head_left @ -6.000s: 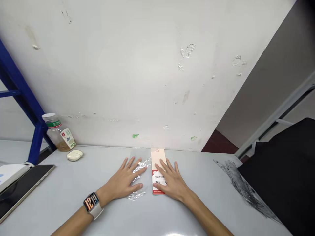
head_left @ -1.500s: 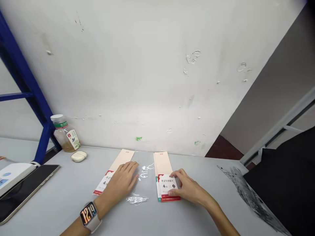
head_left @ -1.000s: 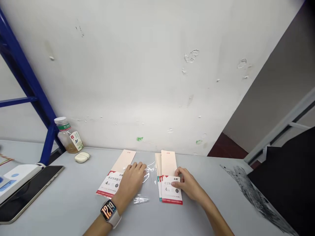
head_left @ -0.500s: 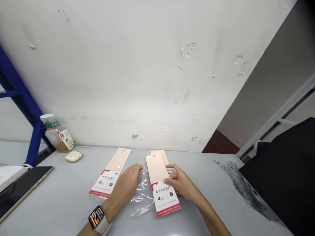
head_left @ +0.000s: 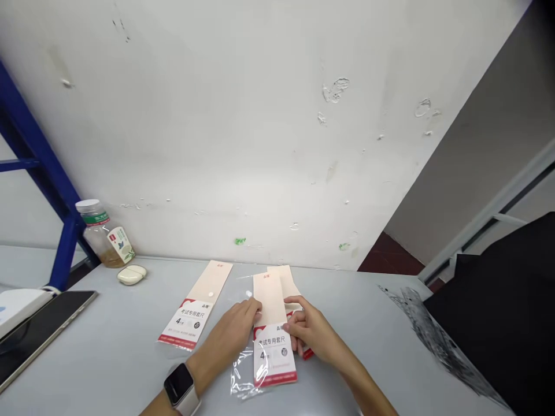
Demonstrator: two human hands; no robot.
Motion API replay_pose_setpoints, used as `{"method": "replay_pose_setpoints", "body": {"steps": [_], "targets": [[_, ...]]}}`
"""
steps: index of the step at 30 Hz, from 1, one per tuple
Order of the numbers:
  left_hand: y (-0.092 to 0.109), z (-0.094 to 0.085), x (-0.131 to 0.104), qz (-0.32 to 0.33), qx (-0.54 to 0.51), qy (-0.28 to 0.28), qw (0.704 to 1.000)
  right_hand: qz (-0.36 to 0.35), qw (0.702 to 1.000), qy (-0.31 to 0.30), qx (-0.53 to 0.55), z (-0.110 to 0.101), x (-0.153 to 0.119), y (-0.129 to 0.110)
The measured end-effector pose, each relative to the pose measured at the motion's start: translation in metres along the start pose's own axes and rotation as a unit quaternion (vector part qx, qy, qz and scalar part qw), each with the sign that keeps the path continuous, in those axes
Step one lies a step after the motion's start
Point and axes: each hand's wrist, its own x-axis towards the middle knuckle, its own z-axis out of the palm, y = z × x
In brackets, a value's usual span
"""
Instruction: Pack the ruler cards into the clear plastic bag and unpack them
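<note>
A cream, white and red cardboard card point(head_left: 274, 355), printed in Chinese as a ruler set, lies between my hands. My right hand point(head_left: 310, 330) pinches its right edge between thumb and fingers. Along the card's left edge, my left hand point(head_left: 238, 326) has its fingers curled together on a clear plastic bag point(head_left: 243, 375), whose film spreads beside and around the card. Exactly how far the card sits inside the film is hard to make out. A second, similar card point(head_left: 286, 281) lies partly hidden beneath the first card and my right hand. Farther left rests another such card point(head_left: 191, 320) in clear film.
At left stand a jar point(head_left: 106, 240) with a white lid, a cream oval case point(head_left: 132, 274), a dark phone point(head_left: 47, 335) and a blue metal frame point(head_left: 65, 248). The white wall point(head_left: 260, 144) borders the desk. At right lies black fabric point(head_left: 507, 300) beside crumpled sheer plastic point(head_left: 433, 335).
The card between my hands has shifted left and turned straighter, now overlapping the plastic bag. My left fingers have come to its left edge. The watch face has gone dark.
</note>
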Motion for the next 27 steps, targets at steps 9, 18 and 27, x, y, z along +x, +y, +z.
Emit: {"method": "replay_pose_setpoints", "body": {"steps": [9,18,27], "targets": [[0.004,0.001,0.0,0.02,0.004,0.0,1.0,-0.017,0.998,-0.017,0.057,0.025,0.004,0.004],[0.006,-0.001,-0.002,-0.001,-0.082,0.008,0.997,-0.013,0.992,-0.031,0.12,0.048,0.002,0.003],[-0.004,-0.004,0.005,-0.076,-0.096,0.178,0.976,-0.062,0.99,0.011,0.124,0.04,0.009,0.007]]}}
